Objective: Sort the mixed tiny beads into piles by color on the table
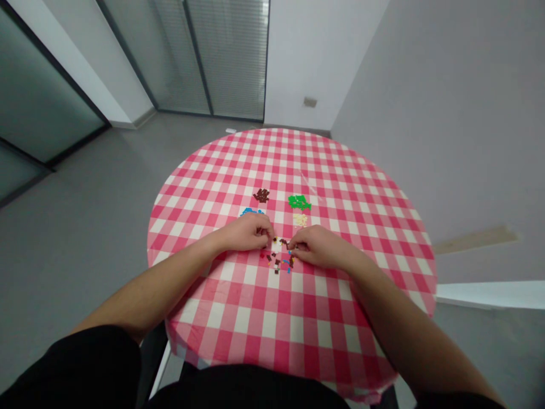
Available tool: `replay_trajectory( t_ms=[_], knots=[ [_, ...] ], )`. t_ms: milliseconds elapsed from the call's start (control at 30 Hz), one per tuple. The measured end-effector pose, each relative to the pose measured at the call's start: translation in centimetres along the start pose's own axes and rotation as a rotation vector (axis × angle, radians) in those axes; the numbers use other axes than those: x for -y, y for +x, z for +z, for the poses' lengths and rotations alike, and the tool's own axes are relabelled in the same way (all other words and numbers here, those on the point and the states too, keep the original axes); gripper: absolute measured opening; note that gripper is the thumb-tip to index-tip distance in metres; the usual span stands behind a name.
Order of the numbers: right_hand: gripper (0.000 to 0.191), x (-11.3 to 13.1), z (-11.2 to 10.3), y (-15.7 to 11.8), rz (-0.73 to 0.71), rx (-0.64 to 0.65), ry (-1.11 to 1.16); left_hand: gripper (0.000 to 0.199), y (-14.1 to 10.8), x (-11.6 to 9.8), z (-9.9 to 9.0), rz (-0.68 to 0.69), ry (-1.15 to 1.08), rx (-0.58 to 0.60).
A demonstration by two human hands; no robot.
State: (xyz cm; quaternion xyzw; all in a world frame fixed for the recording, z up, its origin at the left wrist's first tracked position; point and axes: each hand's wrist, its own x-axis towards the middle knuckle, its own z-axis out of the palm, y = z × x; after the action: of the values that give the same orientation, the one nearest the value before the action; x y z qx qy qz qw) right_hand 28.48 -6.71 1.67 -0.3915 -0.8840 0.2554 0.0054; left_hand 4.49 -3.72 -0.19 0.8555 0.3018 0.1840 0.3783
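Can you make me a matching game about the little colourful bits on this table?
1. brown pile
2. green pile
3. blue pile
4. mixed pieces

A. scattered near the left hand and right hand
B. just beyond the cream pile
C. just beyond the blue pile
D. close behind the left hand

Pairs: 1-C, 2-B, 3-D, 4-A

Scattered pieces (277,262) lie on the table (272,335), with seemingly four piles (299,202) behind.

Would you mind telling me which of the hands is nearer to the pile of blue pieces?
Left. The left hand is just at the near side of the pile of blue pieces; the right hand is farther off, to the pile's right.
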Motion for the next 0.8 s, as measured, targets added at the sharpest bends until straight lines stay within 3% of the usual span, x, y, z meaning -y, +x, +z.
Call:
replay_trajectory(
  t_ms=[200,333,533,667,800],
  knots=[
    [0.023,0.3,0.1,0.1,0.013,0.001,0.017,0.026,0.1,0.1,-0.1,0.028,0.012,-0.076],
    [0.021,-0.3,-0.1,-0.1,0.047,-0.084,0.059,0.023,0.0,0.4,-0.1,0.035,0.042,-0.099],
    [0.017,-3.1,-1.4,-0.7,0.31,-0.299,0.02,0.022,0.0,0.6,-0.2,0.019,0.031,-0.115],
    [0.017,-4.4,-1.4,-0.7,0.432,-0.267,0.011,0.022,0.0,0.6,-0.2,0.006,0.028,-0.122],
    [0.017,-4.5,-1.2,-0.5,0.433,-0.258,0.012,0.022,0.0,0.5,-0.3,0.001,0.018,-0.122]
  ],
)
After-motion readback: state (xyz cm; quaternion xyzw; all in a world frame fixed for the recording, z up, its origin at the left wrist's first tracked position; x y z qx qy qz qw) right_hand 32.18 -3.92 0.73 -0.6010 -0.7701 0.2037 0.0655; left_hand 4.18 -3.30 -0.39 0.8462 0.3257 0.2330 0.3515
